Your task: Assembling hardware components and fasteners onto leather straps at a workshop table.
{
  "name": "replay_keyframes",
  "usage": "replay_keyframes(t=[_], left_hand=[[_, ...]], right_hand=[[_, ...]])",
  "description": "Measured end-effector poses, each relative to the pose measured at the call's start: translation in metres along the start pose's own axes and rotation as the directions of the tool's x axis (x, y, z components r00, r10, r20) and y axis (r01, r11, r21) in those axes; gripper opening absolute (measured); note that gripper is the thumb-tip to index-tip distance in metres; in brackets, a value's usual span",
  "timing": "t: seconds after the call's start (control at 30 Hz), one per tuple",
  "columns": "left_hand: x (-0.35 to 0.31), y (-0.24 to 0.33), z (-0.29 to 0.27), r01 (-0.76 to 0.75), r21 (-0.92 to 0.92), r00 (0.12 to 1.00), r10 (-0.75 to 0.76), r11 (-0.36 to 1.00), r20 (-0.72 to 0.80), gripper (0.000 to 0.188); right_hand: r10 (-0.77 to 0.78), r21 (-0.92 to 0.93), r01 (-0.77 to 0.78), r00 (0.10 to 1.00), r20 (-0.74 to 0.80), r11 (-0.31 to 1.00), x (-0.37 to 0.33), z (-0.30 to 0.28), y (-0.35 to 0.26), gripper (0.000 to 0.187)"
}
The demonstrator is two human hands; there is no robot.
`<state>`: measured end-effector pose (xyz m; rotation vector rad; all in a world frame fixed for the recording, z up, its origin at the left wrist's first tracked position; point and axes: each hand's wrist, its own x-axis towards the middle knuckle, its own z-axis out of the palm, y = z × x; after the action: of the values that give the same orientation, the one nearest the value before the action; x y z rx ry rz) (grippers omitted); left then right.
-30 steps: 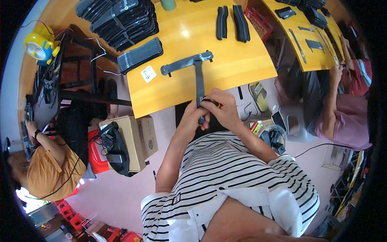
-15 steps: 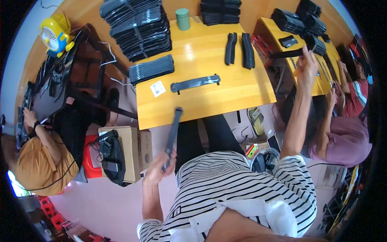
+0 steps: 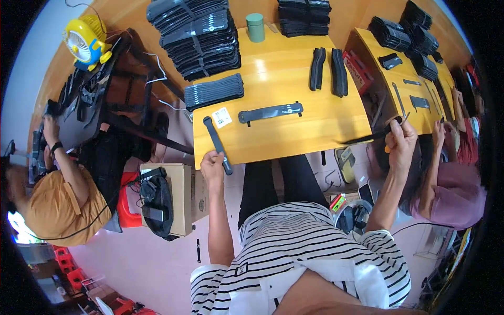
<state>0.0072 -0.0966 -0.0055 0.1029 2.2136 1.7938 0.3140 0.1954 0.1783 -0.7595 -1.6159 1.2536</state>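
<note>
My left hand (image 3: 214, 170) is closed on the lower end of a flat black strap (image 3: 212, 135), which lies slanted over the front left corner of the yellow table (image 3: 283, 145). Off the table's right front corner, my right hand (image 3: 402, 144) pinches a thin dark strip (image 3: 367, 138) that points left toward the table edge. Something small and yellowish shows by those fingers, too small to name. Between the hands, another black strap (image 3: 270, 112) with small side tabs lies flat on the table. A white printed label (image 3: 221, 117) sits left of it.
Behind lie a low stack of black straps (image 3: 215, 92), a tall bundled stack (image 3: 202, 47), a green canister (image 3: 255, 28) and two black bundles (image 3: 339, 73). Co-workers sit left (image 3: 68, 205) and right (image 3: 454, 194). A cardboard box (image 3: 181, 199) stands on the floor at left.
My left hand has moved forward, laying its strap onto the table's front left corner. My right hand has come lower and nearer, its strip now hanging level with the table's front.
</note>
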Motion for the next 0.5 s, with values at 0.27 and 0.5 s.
replay_keyframes(t=[0.27, 0.5], left_hand=[[-0.002, 0.008, -0.009, -0.048, 0.370, 0.985, 0.105, 0.928, -0.136, 0.030], [-0.024, 0.043, -0.002, -0.229, 0.202, 0.963, 0.252, 0.952, -0.094, 0.024]], right_hand=[[0.119, -0.055, -0.113, 0.985, 0.127, 0.992, -0.011, 0.009, -0.010, 0.017], [0.015, -0.115, 0.064, 0.814, 0.581, 0.991, -0.017, 0.033, -0.028, 0.012]])
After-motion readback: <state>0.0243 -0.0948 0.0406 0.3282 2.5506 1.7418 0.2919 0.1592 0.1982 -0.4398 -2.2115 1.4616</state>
